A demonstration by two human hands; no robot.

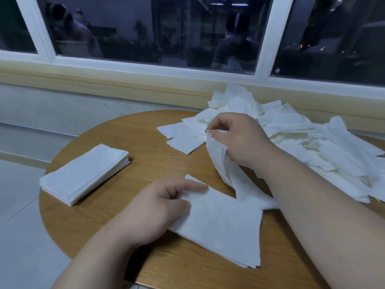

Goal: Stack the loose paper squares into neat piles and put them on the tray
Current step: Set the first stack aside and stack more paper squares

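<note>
A thin flat stack of white paper squares (220,224) lies at the front middle of the round wooden table (145,142). My left hand (158,207) rests on its left edge, forefinger stretched out over the top sheet and the other fingers curled. My right hand (239,138) pinches one loose paper square (220,165) by its upper edge; the sheet hangs down onto the stack. A neat finished pile (83,174) sits at the table's left. A big loose heap of squares (291,138) covers the right and back. No tray is in view.
The table stands against a cream window ledge (104,84) under a white-framed window (154,63) with dark glass. Pale floor tiles (20,205) lie to the left. Bare wood shows between the finished pile and the heap.
</note>
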